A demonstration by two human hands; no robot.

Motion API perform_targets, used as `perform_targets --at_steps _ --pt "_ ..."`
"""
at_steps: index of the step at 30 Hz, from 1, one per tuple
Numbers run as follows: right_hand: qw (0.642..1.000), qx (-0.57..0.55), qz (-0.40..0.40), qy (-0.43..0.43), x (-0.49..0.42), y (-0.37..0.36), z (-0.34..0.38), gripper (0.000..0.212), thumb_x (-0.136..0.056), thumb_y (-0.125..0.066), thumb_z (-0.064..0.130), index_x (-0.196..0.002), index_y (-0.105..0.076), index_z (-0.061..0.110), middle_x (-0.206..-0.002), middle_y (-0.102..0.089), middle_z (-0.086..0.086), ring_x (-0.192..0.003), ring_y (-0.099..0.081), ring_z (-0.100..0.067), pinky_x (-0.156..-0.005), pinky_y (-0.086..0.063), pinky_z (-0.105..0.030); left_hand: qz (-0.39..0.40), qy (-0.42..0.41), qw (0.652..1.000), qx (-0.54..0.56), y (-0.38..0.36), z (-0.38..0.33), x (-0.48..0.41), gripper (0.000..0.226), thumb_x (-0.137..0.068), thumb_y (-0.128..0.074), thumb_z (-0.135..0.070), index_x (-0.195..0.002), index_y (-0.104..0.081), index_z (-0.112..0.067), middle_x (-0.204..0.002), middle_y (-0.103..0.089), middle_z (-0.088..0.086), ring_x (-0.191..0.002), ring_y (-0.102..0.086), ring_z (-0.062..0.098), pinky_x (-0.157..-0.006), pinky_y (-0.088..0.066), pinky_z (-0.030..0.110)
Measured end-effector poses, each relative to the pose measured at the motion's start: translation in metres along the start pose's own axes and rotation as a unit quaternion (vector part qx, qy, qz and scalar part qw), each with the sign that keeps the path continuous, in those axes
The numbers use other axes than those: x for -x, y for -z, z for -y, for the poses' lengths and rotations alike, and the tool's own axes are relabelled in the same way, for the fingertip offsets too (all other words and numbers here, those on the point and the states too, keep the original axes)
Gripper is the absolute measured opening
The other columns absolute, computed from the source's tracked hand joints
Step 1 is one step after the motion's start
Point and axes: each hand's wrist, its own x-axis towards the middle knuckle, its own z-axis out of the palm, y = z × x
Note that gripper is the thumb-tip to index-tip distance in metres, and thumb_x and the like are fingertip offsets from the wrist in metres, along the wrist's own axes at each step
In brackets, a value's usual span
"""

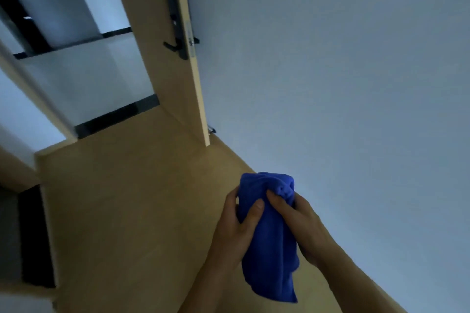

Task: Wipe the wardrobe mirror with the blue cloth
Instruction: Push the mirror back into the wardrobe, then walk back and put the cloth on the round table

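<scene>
Down and right of the one wooden door [162, 63]: clutching one blue cloth [272, 244] in the left hand [235, 223], thumb across its front. Hangs lengthwise, top to bottom, between both hands. Pinching its bunched top with the right hand [302, 223], just as near. Two hands, one cloth. No wardrobe mirror showing; likely means turning from that door to find it.

- We see a pale wooden door [162, 63], open beside the white wall [330, 58].
- Its black lever handle [178, 29] sits near the door's edge.
- Black skirting [117, 115] meets our wooden floor [127, 211].
</scene>
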Motion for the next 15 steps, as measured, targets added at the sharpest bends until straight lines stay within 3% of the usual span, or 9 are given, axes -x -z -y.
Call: perform_targets --at_steps 3,9,15 --pt "0.997 -0.036 -0.066 -0.007 0.014 0.014 -0.008 0.051 -0.081 -0.067 0.054 -0.121 -0.065 0.022 -0.108 -0.077 0.002 -0.099 -0.074 -0.013 -0.076 -0.060 -0.024 0.074 0.004 0.997 -0.023 -0.011 0.001 -0.010 0.064 -0.078 -0.066 -0.071 -0.135 -0.049 -0.047 -0.114 -0.071 -0.021 -0.103 -0.071 0.003 -0.091 -0.060 0.038" --pt "0.973 -0.077 -0.218 -0.023 0.058 0.043 -0.035 0.052 -0.082 -0.068 0.056 -0.120 -0.066 0.020 -0.111 -0.076 -0.002 -0.104 -0.073 -0.020 -0.095 -0.057 -0.045 0.224 0.007 0.972 -0.069 -0.047 0.004 -0.011 0.047 -0.084 -0.065 -0.066 -0.127 -0.052 -0.052 -0.107 -0.073 -0.022 -0.097 -0.073 0.003 -0.080 -0.062 0.030" --pt "0.939 -0.100 -0.329 -0.011 0.120 0.077 -0.056 0.044 -0.088 -0.066 0.056 -0.117 -0.067 0.024 -0.109 -0.077 0.002 -0.102 -0.073 -0.015 -0.094 -0.058 -0.043 0.337 0.011 0.937 -0.089 -0.107 0.010 0.016 0.034 -0.093 -0.065 -0.056 -0.124 -0.056 -0.047 -0.107 -0.074 -0.019 -0.097 -0.073 0.004 -0.080 -0.062 0.029"
